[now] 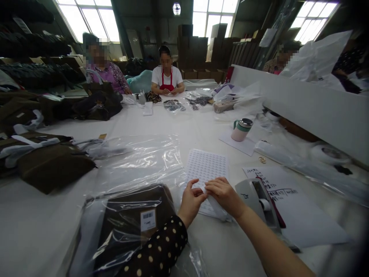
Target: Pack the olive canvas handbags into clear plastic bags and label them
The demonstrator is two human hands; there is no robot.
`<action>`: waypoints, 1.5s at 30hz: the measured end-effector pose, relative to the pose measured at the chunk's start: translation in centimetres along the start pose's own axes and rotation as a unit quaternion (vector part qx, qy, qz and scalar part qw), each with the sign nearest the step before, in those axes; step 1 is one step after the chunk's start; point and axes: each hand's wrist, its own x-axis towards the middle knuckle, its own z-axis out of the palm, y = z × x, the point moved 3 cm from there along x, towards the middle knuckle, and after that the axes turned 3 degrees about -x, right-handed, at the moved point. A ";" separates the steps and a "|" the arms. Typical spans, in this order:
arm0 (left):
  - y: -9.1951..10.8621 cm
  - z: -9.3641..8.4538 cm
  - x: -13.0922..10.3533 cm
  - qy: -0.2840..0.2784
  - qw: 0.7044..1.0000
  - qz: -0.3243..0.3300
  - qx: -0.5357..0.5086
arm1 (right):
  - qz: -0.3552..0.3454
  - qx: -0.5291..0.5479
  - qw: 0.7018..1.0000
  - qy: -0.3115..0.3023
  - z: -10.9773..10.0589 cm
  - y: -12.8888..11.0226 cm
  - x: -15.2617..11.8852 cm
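Presently, left hand [190,201] and right hand [223,194] meet, fingertips pinching the near edge of the white gridded sticker sheet [206,169], whose long axis runs away beside the grey tape dispenser [258,202].

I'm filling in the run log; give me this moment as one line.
left hand: picking at sticker sheet | right hand: on sheet | bagged garment: beside left | tape dispenser: beside right

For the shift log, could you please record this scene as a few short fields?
left hand: fingertips pinching at the sticker sheet
right hand: resting on the same sheet, beside the left
near left: bagged brown garment with barcode label
near right: tape dispenser on handwritten paper
further off: lidded mug
surface: white table
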 end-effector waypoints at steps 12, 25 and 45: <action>0.1 0.1 -1.2 0.042 0.992 0.063 0.100 | -0.003 -0.018 0.996 -0.090 -0.3 -1.2 1.2; 4.9 -0.9 -6.9 0.024 0.996 -0.036 0.080 | -0.096 -0.148 0.948 0.265 -6.0 -6.1 -1.4; 13.5 -11.4 -22.1 0.079 0.968 0.175 0.159 | 0.149 0.371 0.915 -0.059 -1.7 -23.5 4.6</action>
